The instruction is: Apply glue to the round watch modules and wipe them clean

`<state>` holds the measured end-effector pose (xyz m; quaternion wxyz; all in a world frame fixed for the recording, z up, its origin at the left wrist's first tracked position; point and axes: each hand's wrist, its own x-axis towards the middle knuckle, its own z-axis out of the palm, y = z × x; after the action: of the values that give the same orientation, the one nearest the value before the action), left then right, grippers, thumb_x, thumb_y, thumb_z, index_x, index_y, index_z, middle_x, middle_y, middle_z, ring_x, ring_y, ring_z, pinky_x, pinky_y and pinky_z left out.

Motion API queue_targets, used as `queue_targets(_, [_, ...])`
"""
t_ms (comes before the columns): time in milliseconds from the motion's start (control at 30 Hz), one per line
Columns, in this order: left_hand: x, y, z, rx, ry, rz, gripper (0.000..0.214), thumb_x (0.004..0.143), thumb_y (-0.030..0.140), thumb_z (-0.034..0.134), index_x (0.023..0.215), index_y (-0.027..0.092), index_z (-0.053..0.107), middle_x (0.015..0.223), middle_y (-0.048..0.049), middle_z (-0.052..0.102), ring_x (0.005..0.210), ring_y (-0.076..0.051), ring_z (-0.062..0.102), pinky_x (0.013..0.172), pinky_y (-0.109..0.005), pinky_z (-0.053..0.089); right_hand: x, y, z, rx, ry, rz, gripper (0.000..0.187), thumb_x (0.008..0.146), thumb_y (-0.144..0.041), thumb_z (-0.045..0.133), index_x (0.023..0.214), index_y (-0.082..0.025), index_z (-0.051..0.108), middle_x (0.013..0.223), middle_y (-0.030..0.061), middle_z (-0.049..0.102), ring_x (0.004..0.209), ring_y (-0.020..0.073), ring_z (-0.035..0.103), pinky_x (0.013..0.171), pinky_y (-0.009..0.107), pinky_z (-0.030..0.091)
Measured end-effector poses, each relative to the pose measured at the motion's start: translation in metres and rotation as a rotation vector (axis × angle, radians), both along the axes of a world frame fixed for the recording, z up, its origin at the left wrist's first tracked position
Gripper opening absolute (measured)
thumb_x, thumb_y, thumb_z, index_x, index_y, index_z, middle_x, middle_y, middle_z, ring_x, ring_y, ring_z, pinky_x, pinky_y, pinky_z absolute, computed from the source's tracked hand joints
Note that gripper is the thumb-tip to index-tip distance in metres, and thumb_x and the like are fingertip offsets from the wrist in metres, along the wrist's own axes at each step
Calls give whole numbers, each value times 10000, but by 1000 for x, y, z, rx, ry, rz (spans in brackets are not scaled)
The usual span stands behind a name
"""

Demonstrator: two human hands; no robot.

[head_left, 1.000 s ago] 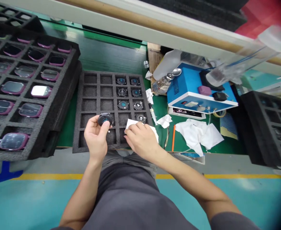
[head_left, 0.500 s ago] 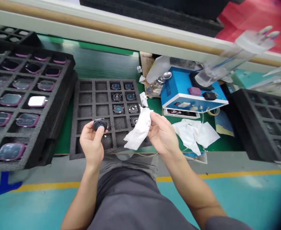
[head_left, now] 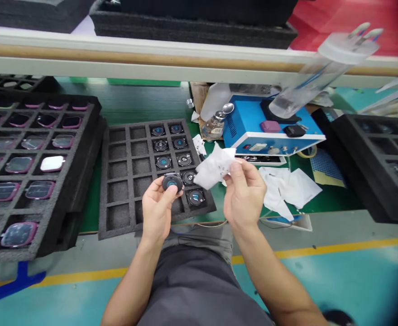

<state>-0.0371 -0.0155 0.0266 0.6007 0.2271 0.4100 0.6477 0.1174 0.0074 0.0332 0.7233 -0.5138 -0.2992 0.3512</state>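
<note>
My left hand [head_left: 157, 206] pinches a round black module [head_left: 172, 182] with a blue centre, its face turned up, above a dark foam tray [head_left: 103, 203]. My right hand [head_left: 244, 194] grips a crumpled white wipe [head_left: 215, 166] beside the module, not touching it. Several similar round modules [head_left: 163, 162] sit in separate compartments at the right of the tray. The tray's left compartments hold nothing visible. My hands hide part of the tray's lower edge.
A foam tray of pink-rimmed glass pieces [head_left: 39, 190] lies to the left. To the right stand a blue bench machine [head_left: 270, 136], a small glass bottle [head_left: 214, 127], loose white wipes [head_left: 289, 190] and a black foam tray [head_left: 365, 158]. A pale rail [head_left: 151, 63] crosses above.
The wipe has risen off the tray into my right hand and is crumpled. Both hands have shifted right in view, and the whole scene has tilted with my head.
</note>
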Motion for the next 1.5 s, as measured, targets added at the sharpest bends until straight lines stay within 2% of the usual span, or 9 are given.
queue_targets(67, [7,2,-1,-13,-22,-30,307,692,246,884,933,168,710,885,-33,726,781,-139,696,723,-263,591,-10,-3,-3,1,-95,-41,236,819,-439,766,950,-243,754,942,20,752,888,178,705,845,348,586])
queue_targets(167, [13,5,-6,-33,-50,-66,284,702,250,877,916,165,709,886,-34,736,791,-144,713,740,-263,597,-24,-7,-15,-87,-159,59,239,840,-433,745,968,-235,786,999,43,785,939,215,729,896,389,599])
queue_targets(367, [18,8,-18,-79,-109,-50,308,671,236,899,890,158,696,897,-27,741,824,-151,731,747,-250,609,-37,-11,-26,-138,-116,145,222,848,-392,745,976,-216,791,969,41,803,852,192,752,810,337,627])
queue_targets(500, [20,8,-20,-72,-100,-12,300,686,227,894,902,154,699,914,-29,746,862,-152,724,792,-262,612,-39,-12,-25,-62,-198,124,170,867,-357,730,930,-210,786,930,31,796,819,170,742,758,300,622])
queue_targets(700, [23,8,-21,-52,-53,68,302,654,215,918,848,160,694,859,-14,733,799,-120,688,805,-255,597,-43,-17,-33,18,-400,140,120,919,-256,676,974,-225,777,955,32,790,870,173,748,815,324,623])
queue_targets(900, [25,2,-32,2,128,171,268,713,252,888,852,166,676,821,4,716,753,-93,671,742,-192,556,-44,-18,-34,228,-809,63,216,916,-117,630,1075,-220,734,1014,54,799,946,193,766,860,358,633])
queue_targets(1033, [28,0,-33,40,305,262,223,736,240,848,798,159,649,732,18,671,658,-85,638,643,-177,536,-47,-18,-38,351,-968,13,304,894,-49,621,1142,-208,698,1035,70,802,992,214,773,883,381,647])
queue_targets(1267, [32,1,-25,23,331,284,219,682,197,824,755,163,620,682,12,682,603,-109,669,564,-185,531,-47,-22,-46,316,-1027,-8,284,886,-49,653,1126,-191,707,1027,66,808,965,213,786,862,325,665])
queue_targets(1500, [33,-1,-23,-14,283,257,250,641,200,820,716,168,583,630,31,641,544,-93,616,505,-171,490,-47,-27,-54,274,-953,7,250,898,-78,657,1109,-199,713,1051,53,806,974,218,785,847,327,671])
